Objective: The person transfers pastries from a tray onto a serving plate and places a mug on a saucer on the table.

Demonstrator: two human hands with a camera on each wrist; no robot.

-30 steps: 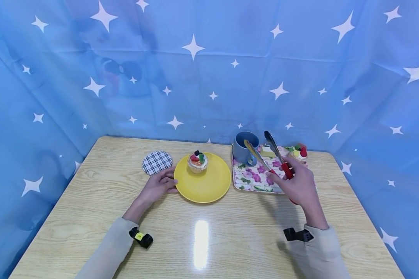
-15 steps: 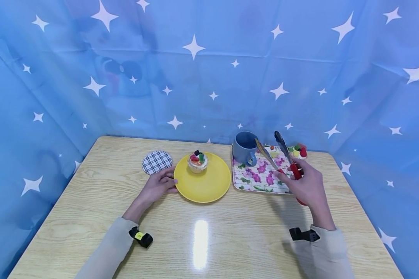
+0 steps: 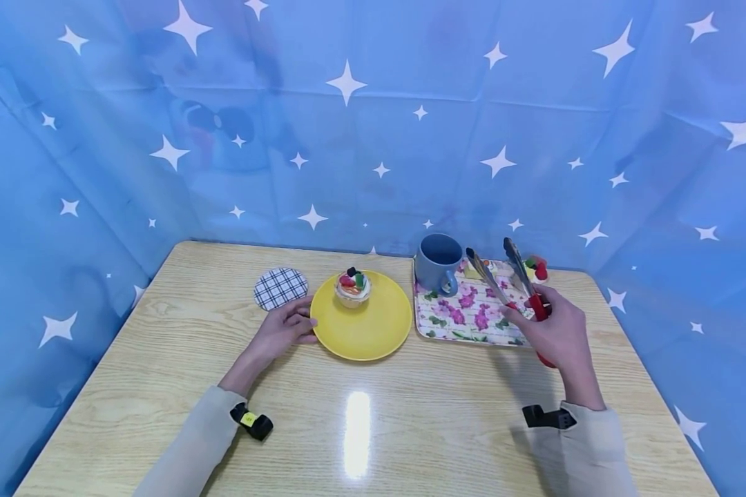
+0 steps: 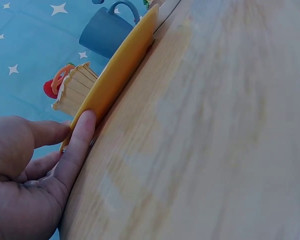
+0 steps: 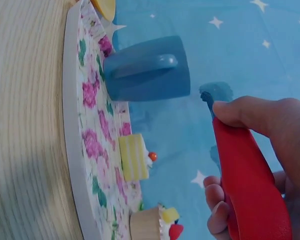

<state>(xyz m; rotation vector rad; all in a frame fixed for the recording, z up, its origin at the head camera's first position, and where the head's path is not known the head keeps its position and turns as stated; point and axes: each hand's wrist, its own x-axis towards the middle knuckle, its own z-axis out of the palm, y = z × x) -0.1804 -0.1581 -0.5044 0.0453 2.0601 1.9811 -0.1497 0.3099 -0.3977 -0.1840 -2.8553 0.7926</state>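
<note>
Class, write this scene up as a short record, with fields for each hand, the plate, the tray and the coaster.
Left hand: pinches the edge of a round yellow plate
Right hand: holds red-handled metal tongs, tips apart
On plate: one fruit-topped cupcake
Rectangular floral tray: blue mug, yellow-and-white cake slice, second fruit-topped cupcake
Round checked coaster: flat on the wood-grain table, left of the plate

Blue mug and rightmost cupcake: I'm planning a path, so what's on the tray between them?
A yellow cake slice, as the right wrist view shows.
</note>
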